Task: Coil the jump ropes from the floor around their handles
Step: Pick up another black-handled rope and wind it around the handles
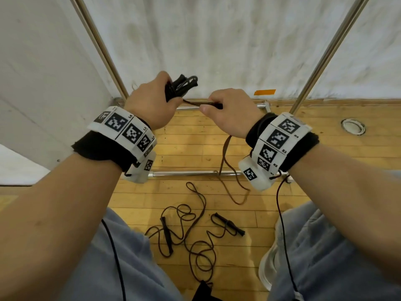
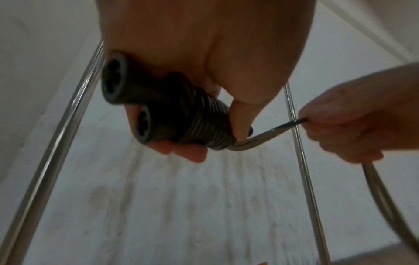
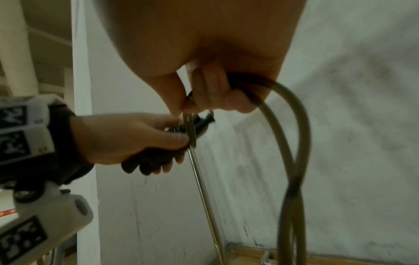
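Two handles (image 2: 127, 100) side by side in the left hand (image 1: 152, 103), grip closed round them and the wound turns, thumb pinning the last turn. Right hand (image 1: 230, 111) pinches the free rope (image 2: 267, 133) just beside the coil, drawing it taut; the slack hangs as a loop (image 1: 230, 177) toward the floor, centre frame. Judged step: winding the first rope, mostly done. Next move needs another pass round the handles with tension kept, then tucking the tail. Both hands raised mid-frame, knuckles up. Second jump rope (image 1: 191, 231) lies loose on the wooden floor (image 1: 325, 137), lower centre, untouched.
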A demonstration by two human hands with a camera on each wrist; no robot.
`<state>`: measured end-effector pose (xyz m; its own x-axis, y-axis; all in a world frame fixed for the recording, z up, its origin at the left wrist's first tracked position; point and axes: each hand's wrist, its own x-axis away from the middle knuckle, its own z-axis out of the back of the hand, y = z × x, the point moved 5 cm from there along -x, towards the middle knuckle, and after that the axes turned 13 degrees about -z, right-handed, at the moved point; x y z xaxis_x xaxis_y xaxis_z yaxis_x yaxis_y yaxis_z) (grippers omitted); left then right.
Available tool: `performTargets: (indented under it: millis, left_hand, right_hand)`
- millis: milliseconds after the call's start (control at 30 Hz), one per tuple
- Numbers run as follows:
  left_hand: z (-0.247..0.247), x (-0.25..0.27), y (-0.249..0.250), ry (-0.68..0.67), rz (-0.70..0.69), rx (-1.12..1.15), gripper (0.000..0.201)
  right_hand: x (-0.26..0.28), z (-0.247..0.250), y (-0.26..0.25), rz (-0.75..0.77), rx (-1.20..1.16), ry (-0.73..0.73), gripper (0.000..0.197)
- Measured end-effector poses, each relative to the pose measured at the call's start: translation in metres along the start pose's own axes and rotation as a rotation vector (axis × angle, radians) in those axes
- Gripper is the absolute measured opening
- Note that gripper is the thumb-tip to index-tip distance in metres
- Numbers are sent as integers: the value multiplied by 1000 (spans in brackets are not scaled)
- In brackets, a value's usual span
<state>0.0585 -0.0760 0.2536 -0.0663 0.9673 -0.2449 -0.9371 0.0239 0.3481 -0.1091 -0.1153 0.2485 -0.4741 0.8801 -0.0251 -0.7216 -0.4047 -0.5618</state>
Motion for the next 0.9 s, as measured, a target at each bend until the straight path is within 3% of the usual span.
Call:
performTargets:
  millis: [133, 233, 400, 633, 733, 900]
  left_hand:
    - [-17, 1, 5, -194, -24, -58, 39]
    - [-29, 2, 19, -306, -106, -13, 32]
    - [-37, 9, 45, -378, -257, 48, 25]
    - [-29, 17, 61, -282, -301, 116, 35]
    - [-22, 18, 63, -213, -279, 176, 26]
    - [-11, 27, 68, -77, -315, 280, 22]
  right_hand:
    - [4, 7, -3, 76, 67, -32, 27]
    - [1, 16, -1, 77, 100, 25, 28]
    - [-1, 21, 2, 71, 107, 86, 38]
    - [-2, 27, 1, 48, 3, 153, 41]
    - [-6, 34, 3, -15, -98, 123, 47]
    - [-8, 34, 14, -164, -499, -164, 46]
